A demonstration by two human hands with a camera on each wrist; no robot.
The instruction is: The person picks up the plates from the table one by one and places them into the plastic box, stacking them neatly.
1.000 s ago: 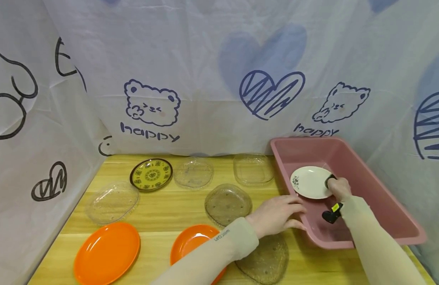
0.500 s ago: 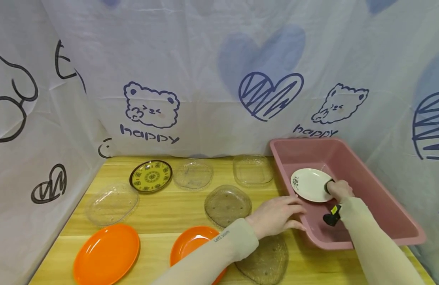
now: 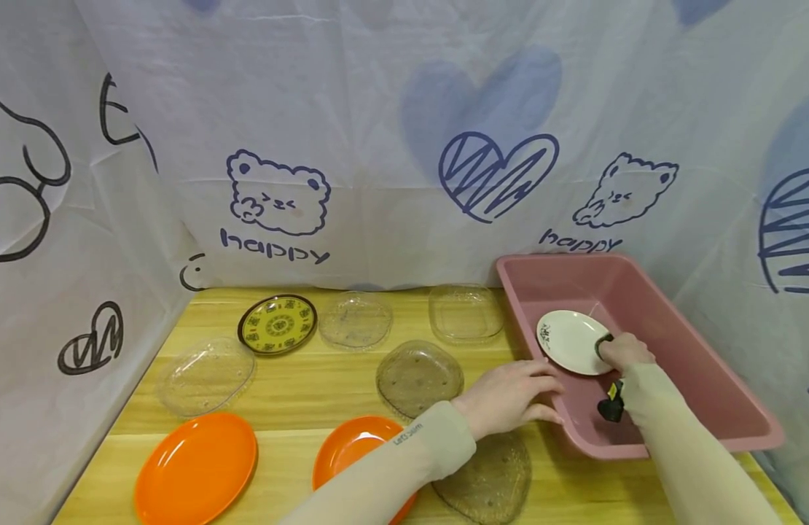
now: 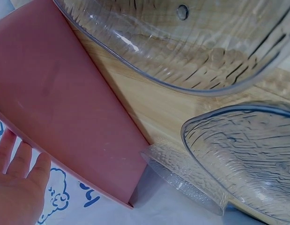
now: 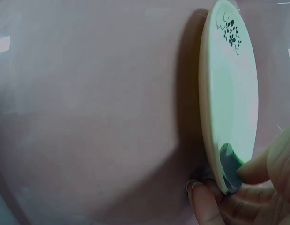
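Note:
My right hand (image 3: 627,351) is inside the pink plastic basin (image 3: 696,343). It pinches the right edge of a small white oval plate (image 3: 571,341), thumb on the upper face and fingers beneath. In the right wrist view the plate (image 5: 229,93) is tilted, with a dark floral print at its far end and a dark green patch (image 5: 230,168) by the thumb. My left hand (image 3: 509,396) rests on the basin's left rim. In the left wrist view its fingers (image 4: 20,159) reach the rim, fairly straight.
Left of the basin, a wooden table (image 3: 293,394) bears a yellow-green patterned plate (image 3: 278,325), an orange oval plate (image 3: 197,467), an orange dish (image 3: 352,448) under the left forearm, and several clear or smoky dishes, one (image 3: 420,379) near the left hand. Printed cloth (image 3: 378,146) hangs behind.
The white plate has turned slightly, its right end coming a little nearer to me. My right wrist has rotated a little with it. The left hand stays on the rim.

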